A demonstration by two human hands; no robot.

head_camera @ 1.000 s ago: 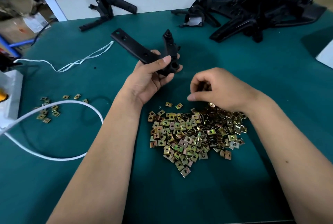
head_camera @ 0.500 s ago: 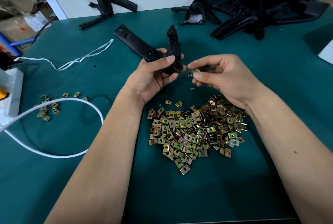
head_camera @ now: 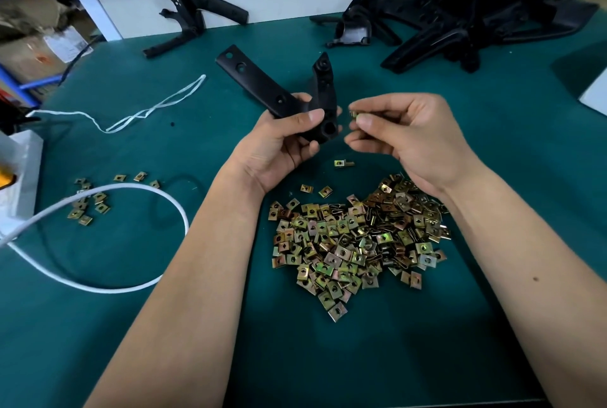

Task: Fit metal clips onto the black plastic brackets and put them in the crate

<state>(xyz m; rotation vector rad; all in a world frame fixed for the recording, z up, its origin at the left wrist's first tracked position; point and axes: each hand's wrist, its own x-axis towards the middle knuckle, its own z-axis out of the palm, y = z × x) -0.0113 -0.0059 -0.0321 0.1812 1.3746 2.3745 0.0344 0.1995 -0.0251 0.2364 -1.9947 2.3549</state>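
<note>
My left hand (head_camera: pixel 282 148) grips the black bracket (head_camera: pixel 295 95) above the table; my right hand (head_camera: pixel 407 135) pinches one clip (head_camera: pixel 353 114) just beside it. Next I must align the clip and push it on.

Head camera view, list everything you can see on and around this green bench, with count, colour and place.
bracket in hand: one, black, held above the mat centre.
loose brackets: a heap, black, far right; one more far left of centre.
clip pile: many, brass-gold, between the forearms.
stray clips: about a dozen, gold, left.
single clip: one, gold, below the hands.
pinched clip: one, gold, beside the bracket.
cable: one, white, looped left.
string: one, white, upper left.
mat: green.
left hand: grips the bracket.
right hand: pinches the clip.
</note>
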